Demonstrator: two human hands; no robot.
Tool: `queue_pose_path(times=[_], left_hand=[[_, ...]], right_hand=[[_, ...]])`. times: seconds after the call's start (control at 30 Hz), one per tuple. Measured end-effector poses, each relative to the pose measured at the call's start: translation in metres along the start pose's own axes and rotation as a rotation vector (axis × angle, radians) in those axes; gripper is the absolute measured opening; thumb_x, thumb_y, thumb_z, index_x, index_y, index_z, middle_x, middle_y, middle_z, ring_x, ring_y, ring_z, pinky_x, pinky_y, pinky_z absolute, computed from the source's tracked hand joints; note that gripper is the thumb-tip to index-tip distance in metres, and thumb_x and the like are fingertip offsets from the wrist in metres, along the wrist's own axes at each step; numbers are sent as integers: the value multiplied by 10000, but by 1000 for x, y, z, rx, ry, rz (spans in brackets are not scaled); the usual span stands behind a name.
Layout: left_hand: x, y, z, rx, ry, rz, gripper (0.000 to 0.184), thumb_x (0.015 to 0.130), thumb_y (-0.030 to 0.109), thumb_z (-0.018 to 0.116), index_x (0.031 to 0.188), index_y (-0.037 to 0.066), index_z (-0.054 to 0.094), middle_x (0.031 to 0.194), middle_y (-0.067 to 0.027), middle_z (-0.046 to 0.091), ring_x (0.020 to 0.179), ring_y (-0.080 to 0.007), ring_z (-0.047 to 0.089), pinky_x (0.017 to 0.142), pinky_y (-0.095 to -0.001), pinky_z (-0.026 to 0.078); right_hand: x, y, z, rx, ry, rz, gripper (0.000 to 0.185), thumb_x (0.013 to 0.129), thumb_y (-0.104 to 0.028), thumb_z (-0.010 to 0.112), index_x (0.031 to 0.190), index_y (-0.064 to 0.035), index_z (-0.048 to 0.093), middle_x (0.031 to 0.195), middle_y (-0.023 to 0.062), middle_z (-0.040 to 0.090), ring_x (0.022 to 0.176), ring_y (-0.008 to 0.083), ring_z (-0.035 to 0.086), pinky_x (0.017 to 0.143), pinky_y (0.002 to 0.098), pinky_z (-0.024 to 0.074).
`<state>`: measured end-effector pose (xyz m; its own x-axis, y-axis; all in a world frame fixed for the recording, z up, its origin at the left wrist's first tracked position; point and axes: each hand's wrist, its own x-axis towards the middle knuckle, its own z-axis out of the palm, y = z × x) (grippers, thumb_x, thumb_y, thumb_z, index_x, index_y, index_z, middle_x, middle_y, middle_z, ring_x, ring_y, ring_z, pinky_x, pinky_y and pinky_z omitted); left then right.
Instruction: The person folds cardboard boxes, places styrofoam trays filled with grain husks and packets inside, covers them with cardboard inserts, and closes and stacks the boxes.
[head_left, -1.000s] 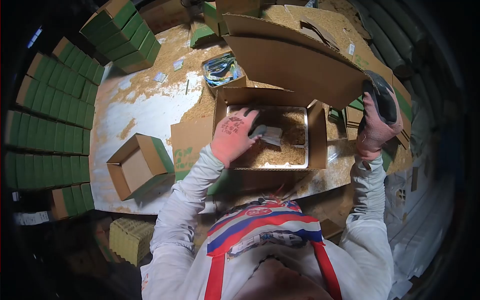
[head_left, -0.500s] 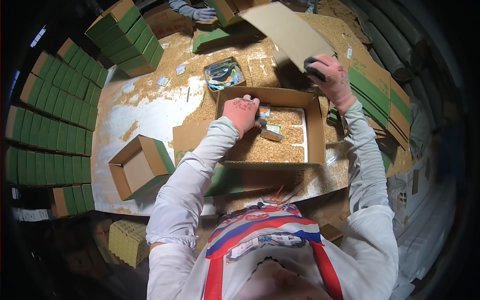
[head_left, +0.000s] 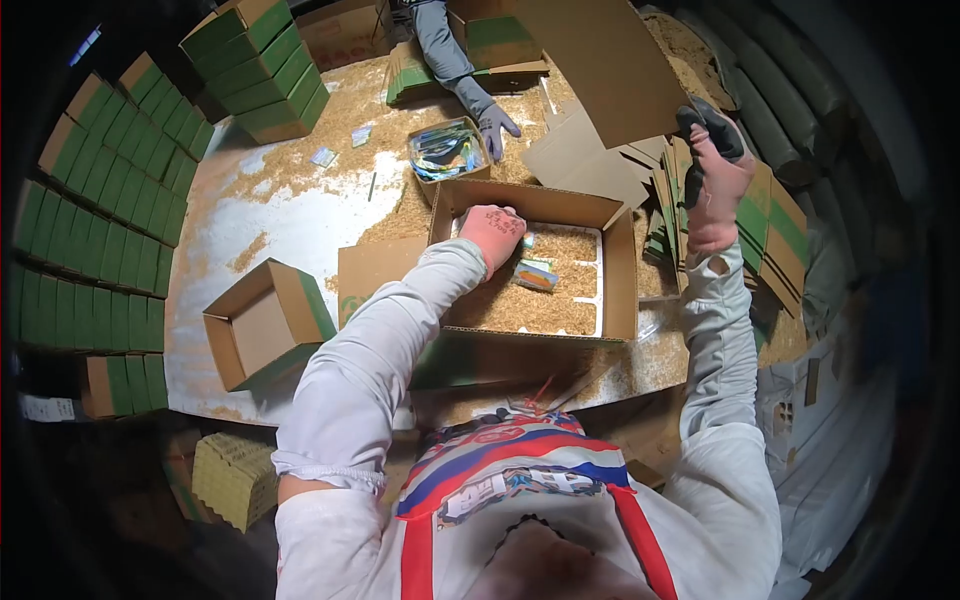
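Left of and below the left hand [head_left: 492, 237], a small box [head_left: 262, 325] is lying open, its green side facing right. The left hand is reaching into a brown carton [head_left: 620, 262], fingers curling down; whether it is grasping anything, I cannot tell. Just beside it, colorful flat packets [head_left: 536, 276] are lying on sawdust-like crumbs inside. The right hand [head_left: 722, 172] is gripping a flat, plain brown cardboard sheet [head_left: 600, 65] by its edge, raised beyond the carton. Beyond the left hand, a packet-filled box [head_left: 448, 150] is standing near a co-worker's gloved hand [head_left: 494, 126].
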<state>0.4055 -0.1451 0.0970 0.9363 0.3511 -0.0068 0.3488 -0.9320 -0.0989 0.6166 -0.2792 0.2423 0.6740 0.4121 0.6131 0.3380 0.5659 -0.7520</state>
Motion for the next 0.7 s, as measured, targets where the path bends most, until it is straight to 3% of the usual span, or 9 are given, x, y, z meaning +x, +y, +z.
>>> queue_pose_path(times=[0.07,0.2,0.23,0.3,0.4,0.47,0.57,0.6,0.7], left_hand=[[-1,-6,-4,-91,-9,-51,223,795,163,541,996,120,628,964,-52,637,911,-215,619,759,-341,490],[-48,-15,-63,-411,406,-272,182,761,180,627,925,103,636,945,-77,641,872,-245,620,722,-344,488],[-61,-31,-72,-513,570,-377,201,736,151,657,914,63,625,904,-84,643,821,-237,617,696,-335,484],[-90,-63,-69,-799,792,-559,199,711,99,685,872,12,608,816,-68,625,720,-194,588,636,-307,465],[-119,-104,-47,-1369,1001,-795,124,710,33,679,779,-21,591,677,0,564,565,-90,508,533,-249,422],[-127,-113,-6,-1416,920,-761,77,715,1,649,712,16,574,665,18,539,555,-63,483,496,-206,389],[-129,-83,-11,-1723,837,-743,235,718,-48,576,944,14,573,721,-12,561,512,-51,438,459,-196,356],[-132,-79,-10,-1735,782,-673,353,762,13,539,1115,22,536,740,-19,561,481,-42,399,431,-187,321],[-144,-74,-3,-1747,604,-714,299,860,164,508,1118,32,580,731,-15,558,461,-30,371,408,-182,275]], right_hand=[[-14,-20,10,-125,-29,-137,159,768,105,609,916,59,639,875,50,651,759,90,585,723,217,466],[-53,-72,22,-124,-31,-300,189,719,104,616,900,53,632,915,114,651,804,142,622,777,267,497],[-68,-86,29,-149,-243,-371,183,705,75,606,878,21,633,939,138,642,851,207,634,815,376,507],[-70,-76,14,-468,-1075,-649,184,638,-4,632,816,-46,610,989,103,616,954,315,589,884,510,458],[-110,-26,-8,-466,-1521,-177,172,678,-35,588,846,-69,571,882,78,599,882,274,574,869,373,449],[-118,-16,-20,-795,-1715,-179,134,692,-69,585,825,-80,576,837,56,597,849,250,585,783,361,450],[-126,-25,-9,-1037,-1781,-321,121,710,-113,575,828,-97,593,815,49,595,838,221,593,743,341,445],[-130,-22,-8,-1060,-1795,-317,111,712,-117,569,817,-99,598,805,50,599,829,211,598,738,335,444],[-139,-21,8,-1229,-1925,-314,75,715,-130,547,708,-103,616,705,62,607,742,206,621,691,326,447]])
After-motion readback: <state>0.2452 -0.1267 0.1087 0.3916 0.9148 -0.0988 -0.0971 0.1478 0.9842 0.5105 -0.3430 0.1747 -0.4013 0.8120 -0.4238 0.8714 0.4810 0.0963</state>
